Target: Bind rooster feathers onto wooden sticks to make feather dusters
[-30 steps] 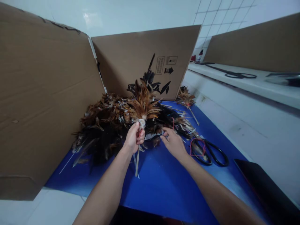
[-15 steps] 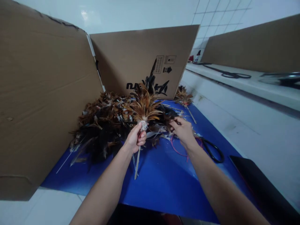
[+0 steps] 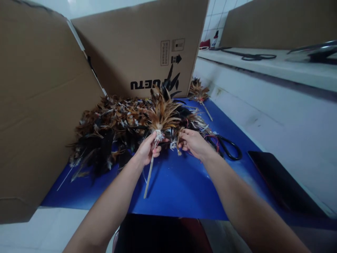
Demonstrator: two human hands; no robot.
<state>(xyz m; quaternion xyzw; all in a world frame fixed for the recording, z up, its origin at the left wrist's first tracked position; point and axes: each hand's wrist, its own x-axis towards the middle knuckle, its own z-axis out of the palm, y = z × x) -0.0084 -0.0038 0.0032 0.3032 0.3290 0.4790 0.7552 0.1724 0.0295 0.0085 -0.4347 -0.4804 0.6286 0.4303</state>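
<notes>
My left hand point(image 3: 149, 149) is closed around a feather duster point(image 3: 164, 114), just below the pale binding where its brown and black feathers meet the thin stick point(image 3: 149, 179). The stick points down toward me and the feathers fan upward. To its right, my right hand point(image 3: 193, 142) pinches a small brown feather tuft point(image 3: 180, 140) with a pale lower end. The tuft is beside the duster's binding, apart from it. Behind both hands spreads a large pile of brown and black feathers point(image 3: 113, 119) with white ties among them.
On the blue tabletop point(image 3: 179, 189), black-handled scissors point(image 3: 231, 147) and pink string point(image 3: 214, 138) lie right of my hand. A dark flat object point(image 3: 281, 182) is at the right edge. Another feather duster point(image 3: 198, 92) lies at the back. Cardboard panels point(image 3: 118, 45) stand behind and left.
My right hand has come from the feathers at the right toward the duster, now with a brown tuft in its fingers. My left hand keeps its grip on the duster. The view has tilted down.
</notes>
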